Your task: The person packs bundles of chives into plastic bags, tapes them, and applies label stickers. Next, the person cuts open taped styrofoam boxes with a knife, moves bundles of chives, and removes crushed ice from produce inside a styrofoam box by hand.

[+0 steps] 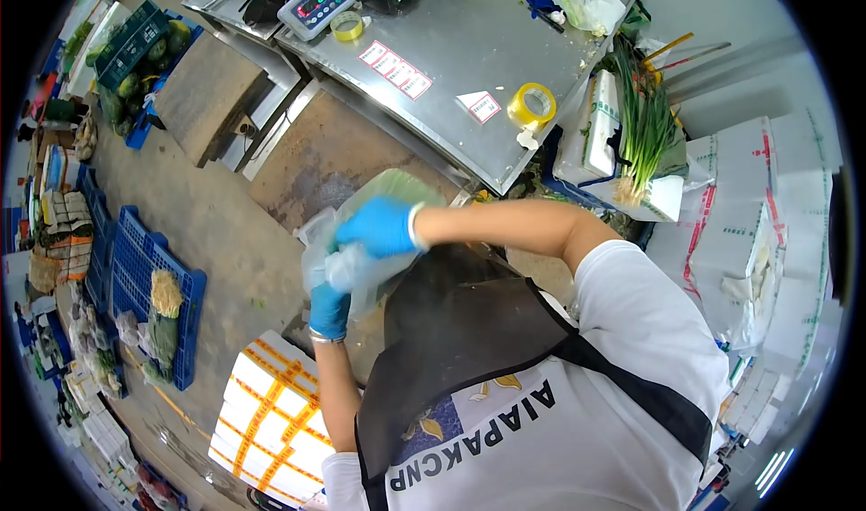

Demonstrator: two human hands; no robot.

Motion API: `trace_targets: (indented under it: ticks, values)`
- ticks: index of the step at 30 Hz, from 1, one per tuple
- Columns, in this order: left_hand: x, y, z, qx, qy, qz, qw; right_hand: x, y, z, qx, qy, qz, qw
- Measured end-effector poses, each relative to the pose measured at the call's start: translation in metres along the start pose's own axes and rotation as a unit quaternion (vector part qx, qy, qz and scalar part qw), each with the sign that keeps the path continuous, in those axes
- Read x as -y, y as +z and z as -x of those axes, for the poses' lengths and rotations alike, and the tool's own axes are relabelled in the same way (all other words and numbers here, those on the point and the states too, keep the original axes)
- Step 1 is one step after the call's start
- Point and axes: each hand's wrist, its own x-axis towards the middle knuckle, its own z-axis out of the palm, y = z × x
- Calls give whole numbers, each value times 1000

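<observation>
A clear plastic bag point(356, 281) is gathered between my two hands, both in blue gloves. Pale green contents show through its far, full part, but I cannot make out what they are. My right hand point(377, 227) is closed on the bag's upper part and slightly blurred. Below it, my left hand point(329, 311) grips the bunched plastic. The bag is held in front of my dark apron point(460, 322), above a brown, stained board point(316, 164).
A steel table point(433, 24) ahead carries a digital scale display point(317, 4), tape rolls point(532, 105) and printed labels point(395, 69). Green onions point(645, 141) lie on boxes at right. A taped white foam box point(271, 421) stands lower left, near a blue pallet point(135, 263).
</observation>
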Motion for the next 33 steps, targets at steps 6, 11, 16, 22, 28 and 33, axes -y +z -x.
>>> trace_targets:
  ticks: [6,11,16,22,28,33]
  values:
    - [53,-56,46,81,-44,-417,904,-150,69,-17,-93,278,-98,951]
    - [20,20,82,115,197,-561,796,-190,128,-18,-125,427,-59,894]
    - [25,-26,74,-69,21,12,997,-178,109,-12,-95,330,-104,934]
    - [-21,27,5,-98,62,2,993,-73,22,9,35,148,-716,681]
    - [-16,23,-38,27,-50,-81,995,-57,58,0,37,74,-412,907]
    - [5,13,-9,36,-131,-287,948,-99,65,-9,-140,236,-141,951]
